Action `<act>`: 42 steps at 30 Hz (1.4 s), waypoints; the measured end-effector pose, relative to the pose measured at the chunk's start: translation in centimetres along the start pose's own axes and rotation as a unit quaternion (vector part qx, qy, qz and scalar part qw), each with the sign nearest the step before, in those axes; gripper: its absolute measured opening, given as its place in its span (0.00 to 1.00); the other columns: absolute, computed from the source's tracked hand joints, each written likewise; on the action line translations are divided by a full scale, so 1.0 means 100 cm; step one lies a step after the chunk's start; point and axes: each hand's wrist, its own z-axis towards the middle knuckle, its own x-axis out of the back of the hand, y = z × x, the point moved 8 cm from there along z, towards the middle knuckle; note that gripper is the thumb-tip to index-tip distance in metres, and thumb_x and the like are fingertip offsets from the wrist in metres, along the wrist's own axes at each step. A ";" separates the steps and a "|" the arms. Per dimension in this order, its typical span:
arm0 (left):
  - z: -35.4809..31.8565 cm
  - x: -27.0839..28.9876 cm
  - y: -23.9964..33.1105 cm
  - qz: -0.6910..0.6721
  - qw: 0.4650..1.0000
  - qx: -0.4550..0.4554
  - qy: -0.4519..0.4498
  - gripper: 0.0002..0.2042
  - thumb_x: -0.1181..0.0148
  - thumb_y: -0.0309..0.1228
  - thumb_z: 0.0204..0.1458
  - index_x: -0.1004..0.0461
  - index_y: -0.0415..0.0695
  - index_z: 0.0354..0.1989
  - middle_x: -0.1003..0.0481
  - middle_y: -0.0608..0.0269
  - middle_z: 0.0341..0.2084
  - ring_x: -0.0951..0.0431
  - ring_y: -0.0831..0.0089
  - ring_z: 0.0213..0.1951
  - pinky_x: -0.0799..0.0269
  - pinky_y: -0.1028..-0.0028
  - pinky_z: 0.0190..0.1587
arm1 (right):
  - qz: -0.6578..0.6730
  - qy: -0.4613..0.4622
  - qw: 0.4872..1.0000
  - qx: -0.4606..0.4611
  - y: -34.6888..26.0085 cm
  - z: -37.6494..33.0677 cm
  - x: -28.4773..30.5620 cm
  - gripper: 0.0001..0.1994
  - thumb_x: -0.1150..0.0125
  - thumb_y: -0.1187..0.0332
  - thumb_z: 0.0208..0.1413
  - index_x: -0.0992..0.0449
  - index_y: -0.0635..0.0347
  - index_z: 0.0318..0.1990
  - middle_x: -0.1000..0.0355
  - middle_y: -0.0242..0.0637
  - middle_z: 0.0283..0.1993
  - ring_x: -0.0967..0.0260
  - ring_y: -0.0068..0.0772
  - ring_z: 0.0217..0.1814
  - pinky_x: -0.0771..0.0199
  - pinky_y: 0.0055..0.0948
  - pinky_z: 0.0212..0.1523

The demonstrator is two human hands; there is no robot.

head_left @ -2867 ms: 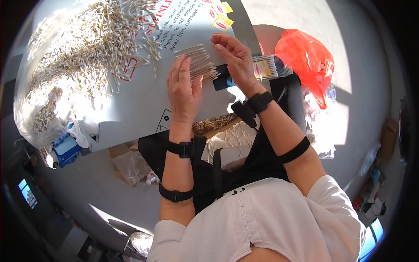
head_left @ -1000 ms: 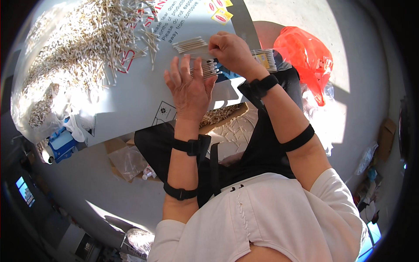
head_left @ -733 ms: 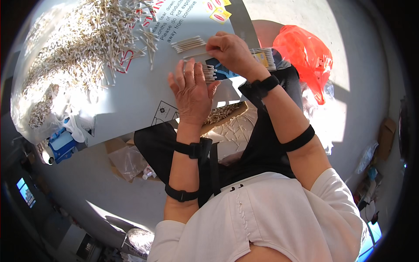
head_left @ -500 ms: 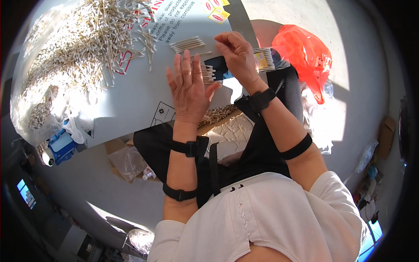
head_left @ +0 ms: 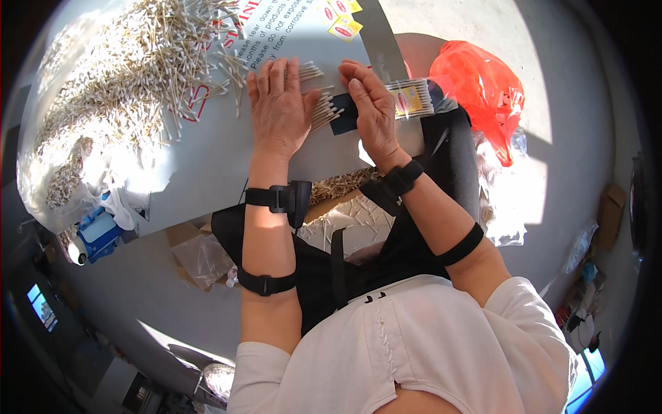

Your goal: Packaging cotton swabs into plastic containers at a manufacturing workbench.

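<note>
Swabs point(head_left: 323, 114) lie rowed at your spread left hand point(head_left: 279, 107) — right hand point(head_left: 373, 110) loose, thumb apart from fingers — one pack point(head_left: 422, 98) beside it seemingly filled, rows and heap point(head_left: 131, 76) apparently unpacked.

Left hand point(head_left: 281, 114) over cotton swabs point(head_left: 323, 112), right hand point(head_left: 374, 114) beside yellow-labelled pack point(head_left: 411, 101), swab heap point(head_left: 131, 79), red bag point(head_left: 483, 90)

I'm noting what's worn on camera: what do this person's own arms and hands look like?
The left hand and right hand are both gloveless. Each forearm has a black wrist strap with a boxy black attachment, plus another black band nearer the elbow. Off-white short sleeves end above the elbows.
</note>
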 end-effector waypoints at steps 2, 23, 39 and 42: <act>-0.012 -0.006 0.009 0.031 0.997 0.006 -0.071 0.35 0.47 0.51 0.58 0.44 0.43 0.69 0.43 0.60 0.67 0.49 0.57 0.70 0.57 0.52 0.71 | -0.001 -0.008 1.000 0.006 0.000 0.001 0.000 0.14 0.53 0.71 0.68 0.28 0.68 0.55 0.32 0.37 0.61 0.34 0.26 0.61 0.36 0.24 0.64; -0.029 0.009 0.008 -0.225 0.974 0.018 0.039 0.22 0.51 0.35 0.63 0.36 0.38 0.63 0.33 0.49 0.56 0.37 0.52 0.60 0.45 0.58 0.65 | 0.019 -0.008 1.000 0.009 0.002 -0.008 -0.001 0.17 0.57 0.68 0.70 0.31 0.69 0.59 0.37 0.41 0.66 0.37 0.29 0.66 0.38 0.28 0.68; -0.044 -0.003 -0.024 -0.595 0.741 0.202 0.237 0.31 0.60 0.46 0.67 0.49 0.32 0.69 0.47 0.45 0.69 0.47 0.63 0.70 0.55 0.64 0.71 | 0.019 -0.012 0.999 0.040 0.003 0.011 -0.013 0.20 0.56 0.63 0.71 0.33 0.68 0.61 0.37 0.41 0.66 0.39 0.30 0.68 0.41 0.29 0.69; -0.030 -0.008 -0.034 -0.635 0.702 0.212 0.243 0.32 0.59 0.48 0.67 0.48 0.33 0.69 0.43 0.44 0.66 0.44 0.62 0.69 0.53 0.65 0.71 | -0.005 -0.018 0.999 0.038 0.004 0.018 -0.015 0.20 0.56 0.63 0.71 0.33 0.68 0.62 0.33 0.41 0.63 0.37 0.30 0.66 0.40 0.29 0.69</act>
